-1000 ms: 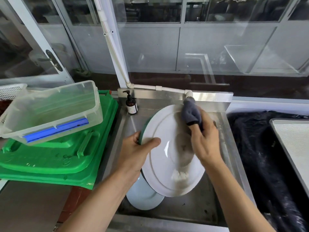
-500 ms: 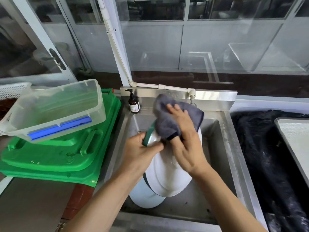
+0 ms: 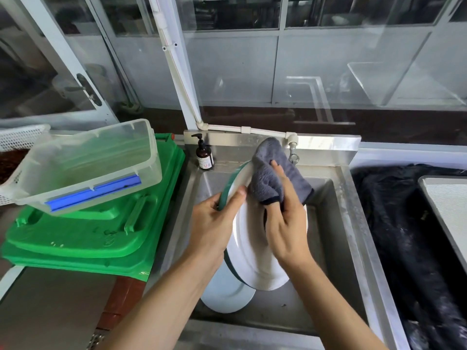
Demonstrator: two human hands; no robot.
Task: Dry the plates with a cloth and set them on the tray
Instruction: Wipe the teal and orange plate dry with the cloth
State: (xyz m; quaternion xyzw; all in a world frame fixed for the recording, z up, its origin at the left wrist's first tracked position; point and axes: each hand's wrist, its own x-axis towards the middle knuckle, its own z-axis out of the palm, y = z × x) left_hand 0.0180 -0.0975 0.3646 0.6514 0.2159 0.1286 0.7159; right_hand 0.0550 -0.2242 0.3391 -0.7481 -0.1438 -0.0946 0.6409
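- A stainless-steel sink sits below glass panels.
- Left hand grips the tilted, green-rimmed white oval plate.
- Right hand clutches a grey microfibre cloth against the plate.

We see the left hand gripping the green-edged rim of a white oval plate held tilted over the stainless steel sink. The right hand presses a grey microfibre cloth against the plate's upper face. A second white plate lies in the sink below.
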